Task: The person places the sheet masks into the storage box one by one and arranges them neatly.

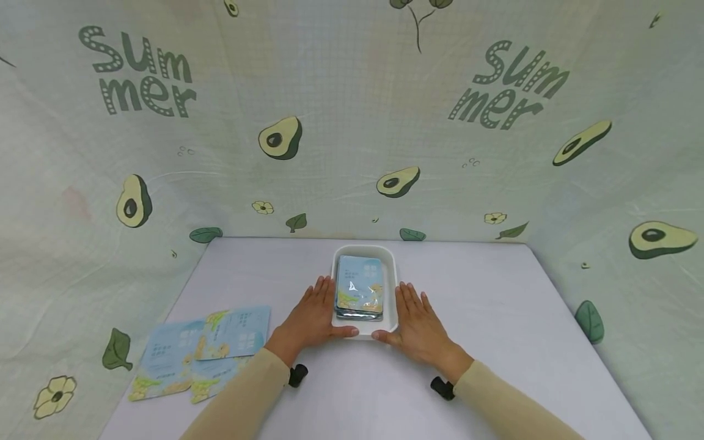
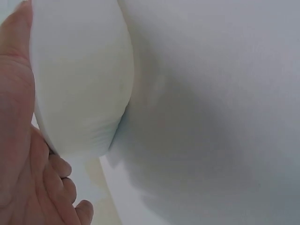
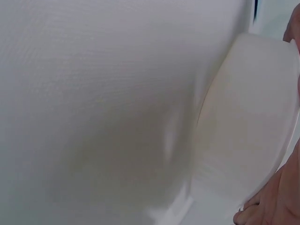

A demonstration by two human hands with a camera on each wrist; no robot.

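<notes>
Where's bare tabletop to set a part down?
Free: table from the right grip to its right edge; also far left, between the loose blue packets and the back edge. Crowded: centre, where left grip and right grip flank the white tray; near left, under those packets.

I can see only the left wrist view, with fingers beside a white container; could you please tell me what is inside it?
Observer: The white tray holds a light-blue packet, with something silvery showing under its near edge.
Operator: Thank you; could you tell me where the right hand is?
Observer: It is at the tray's right side, fingers extended, thumb toward the near end.
Operator: Is anything lying to the left of the tray, please?
Observer: Yes, three overlapping light-blue packs, beyond the left hand.
</notes>
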